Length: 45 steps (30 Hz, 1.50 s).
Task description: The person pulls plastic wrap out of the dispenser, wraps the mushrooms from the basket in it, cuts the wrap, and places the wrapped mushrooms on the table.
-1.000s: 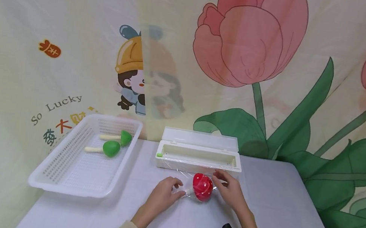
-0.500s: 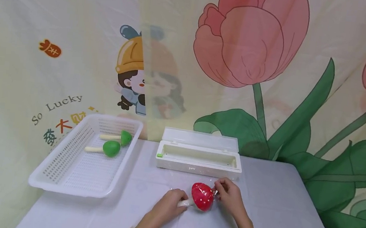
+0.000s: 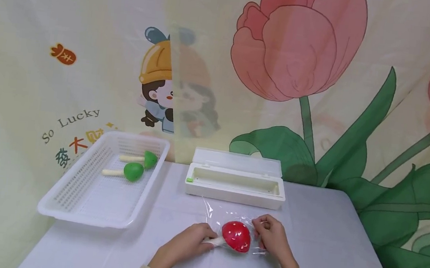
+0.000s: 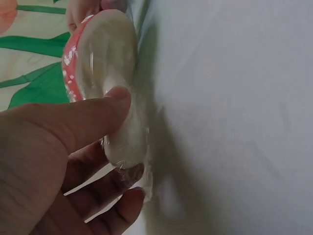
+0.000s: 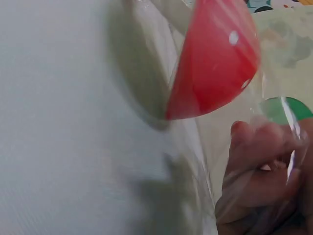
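Now your left hand (image 3: 192, 239) pinches the red mushroom (image 3: 236, 236) by its stem (image 3: 217, 241), your right hand (image 3: 272, 237) the clear film (image 3: 222, 216), farther from the white box (image 3: 233, 196) than a second ago.

Two mushrooms (image 3: 133, 171) in the basket (image 3: 99, 202) at left, box (image 3: 234, 196) to its right, third mushroom (image 3: 236, 236) before the box

Glossy mushroom (image 3: 236, 236) in clear, crinkled plastic film (image 3: 211, 214); smooth plastic box (image 3: 233, 196); perforated plastic basket (image 3: 83, 218); matt, cloth-like worktop (image 3: 330, 240).

Tulip-printed backdrop (image 3: 217, 46) behind white-covered table (image 3: 330, 240)
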Motion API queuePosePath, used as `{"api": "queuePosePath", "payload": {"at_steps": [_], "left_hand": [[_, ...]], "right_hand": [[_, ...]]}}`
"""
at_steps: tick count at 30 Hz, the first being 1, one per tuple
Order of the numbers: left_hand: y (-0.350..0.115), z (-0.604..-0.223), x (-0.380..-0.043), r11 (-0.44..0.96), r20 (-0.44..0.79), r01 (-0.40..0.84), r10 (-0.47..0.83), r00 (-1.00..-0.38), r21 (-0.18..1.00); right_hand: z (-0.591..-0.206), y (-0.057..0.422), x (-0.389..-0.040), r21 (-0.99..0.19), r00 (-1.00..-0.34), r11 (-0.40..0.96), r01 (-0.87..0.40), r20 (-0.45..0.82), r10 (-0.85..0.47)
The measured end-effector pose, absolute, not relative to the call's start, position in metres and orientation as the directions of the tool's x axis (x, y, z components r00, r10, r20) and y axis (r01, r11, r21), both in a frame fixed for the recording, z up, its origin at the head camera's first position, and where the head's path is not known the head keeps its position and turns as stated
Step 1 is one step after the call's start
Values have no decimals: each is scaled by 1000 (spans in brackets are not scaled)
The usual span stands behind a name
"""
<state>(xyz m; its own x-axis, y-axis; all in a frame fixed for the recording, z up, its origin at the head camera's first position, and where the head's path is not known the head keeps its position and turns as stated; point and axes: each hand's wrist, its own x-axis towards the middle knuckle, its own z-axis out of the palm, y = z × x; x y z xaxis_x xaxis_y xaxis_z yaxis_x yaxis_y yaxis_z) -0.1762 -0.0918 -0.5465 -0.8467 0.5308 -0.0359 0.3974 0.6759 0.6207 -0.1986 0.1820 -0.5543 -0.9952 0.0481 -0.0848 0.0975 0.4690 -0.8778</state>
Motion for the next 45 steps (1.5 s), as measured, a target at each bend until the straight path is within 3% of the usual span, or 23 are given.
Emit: {"api": "queuePosePath", "payload": {"at_steps": [8,17,22,27,36,45], "left_hand": [[-87,-558,-174,705,40,390,458,-888,593],[-96,-555,-175,662,113,404,437,-892,631],[-102,-556,-177,647,88,384,441,-893,658],[-106,-558,-179,623,115,414,462,-879,663],[-105,-559,-178,629,77,431,508,-858,647],[-103,-560,-179,626,142,433,460,-877,648]], "right_hand": [[-566,171,-204,-839,-999,544,32,-38,0],[-520,200,-191,-766,-987,628,-138,161,-20],[-501,203,-177,-781,-968,583,-224,109,-227],[-511,195,-172,-792,-906,550,-263,7,-424],[-546,182,-174,-844,-965,497,-203,85,-250],[-544,172,-180,-825,-988,543,-153,107,-115]]}}
